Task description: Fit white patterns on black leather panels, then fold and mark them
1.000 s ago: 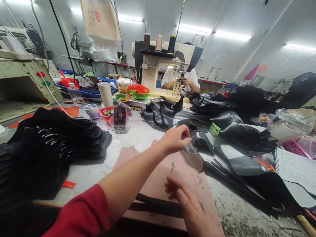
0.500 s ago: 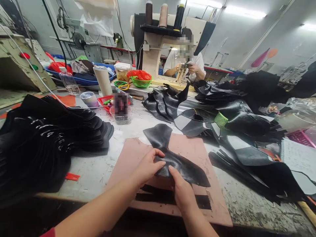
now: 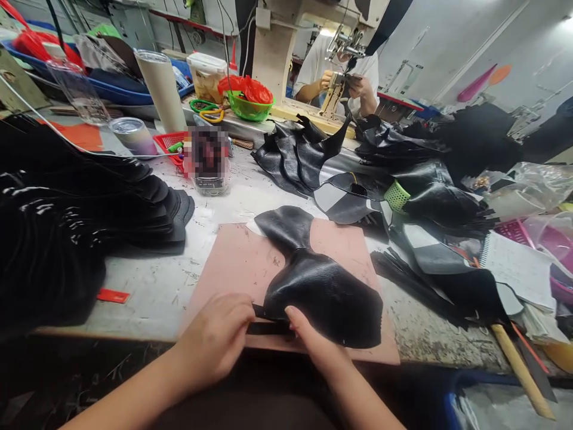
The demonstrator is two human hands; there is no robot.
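Half a second before, both hands pinched the middle of the glossy black curved leather piece (image 3: 313,280); now they had slid to its near edge, at six o'clock on the pink rectangular cutting board (image 3: 237,263). The left hand (image 3: 218,340) and right hand (image 3: 313,343) gripped that edge, slightly apart, over a black strip (image 3: 268,327). The piece lay flatter, spread toward one o'clock.

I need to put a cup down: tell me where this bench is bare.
Bare bench lies between the black stack and the pink board, by the red tag. Another patch lies between the jar and the leather piece. Right of the board, black cut pieces crowd everything.
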